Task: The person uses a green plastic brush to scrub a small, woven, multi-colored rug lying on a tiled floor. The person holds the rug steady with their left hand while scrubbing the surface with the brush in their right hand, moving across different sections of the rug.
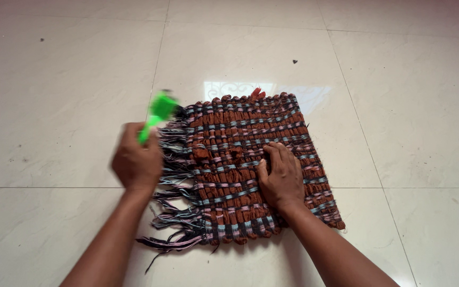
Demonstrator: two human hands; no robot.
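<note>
While right hand (280, 178) presses one woven mat (251, 159) flat, left hand (136, 162) grip clasps one green brush (158, 114).

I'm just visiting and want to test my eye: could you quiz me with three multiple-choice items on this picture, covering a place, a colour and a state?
1. Where does the right hand lie?
A. on the brown woven mat with blue and pink stripes
B. on the bare glossy white tiled floor
C. on the left hand

2. What colour is the plastic brush in the left hand?
A. red
B. bright green
C. yellow

3. How is the right hand?
A. clenched round a cord
B. raised in the air
C. pressed flat, holding nothing

Answers: 1 A, the palm rests mid-mat. 2 B, handle and head are green. 3 C, fingers lie spread on the weave.
</note>
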